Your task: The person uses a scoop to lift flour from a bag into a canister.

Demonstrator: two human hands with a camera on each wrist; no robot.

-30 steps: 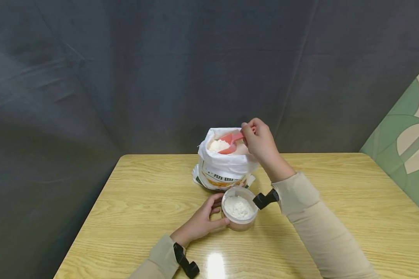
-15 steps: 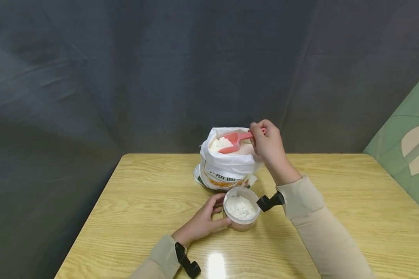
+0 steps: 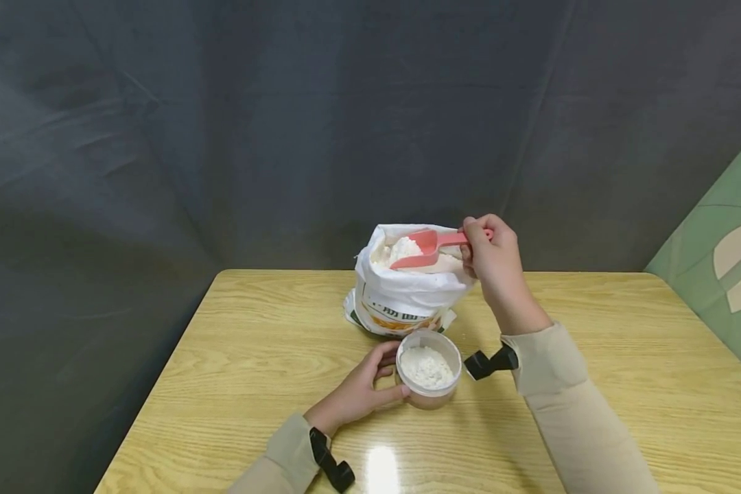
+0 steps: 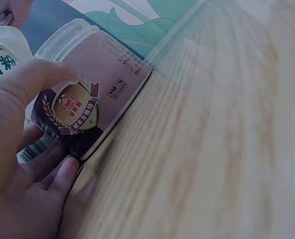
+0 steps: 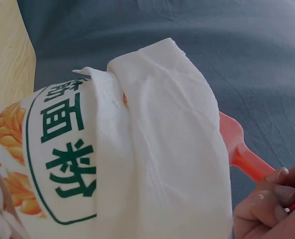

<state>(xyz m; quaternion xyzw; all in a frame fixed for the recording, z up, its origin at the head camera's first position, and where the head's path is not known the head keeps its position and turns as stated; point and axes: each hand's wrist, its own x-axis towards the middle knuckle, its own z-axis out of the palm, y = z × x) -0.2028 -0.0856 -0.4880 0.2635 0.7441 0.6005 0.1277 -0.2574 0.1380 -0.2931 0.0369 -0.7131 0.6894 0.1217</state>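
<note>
Scoop (image 3: 432,247), jar (image 3: 430,399); hands (image 3: 361,391) (image 3: 495,259) curled round each

I wear light beige long sleeves. Behind my left hand (image 3: 361,387), the left sleeve (image 3: 265,477) ends in a broad cuff (image 3: 290,442); behind my right hand (image 3: 492,254), the right sleeve (image 3: 583,425) has a matching wide cuff, with faint creases farther up the arm. At each wrist, just behind the hand, sits a small black fitting: the left fitting (image 3: 330,461) has a rounded end, the right fitting (image 3: 490,362) a blocky one.
</note>
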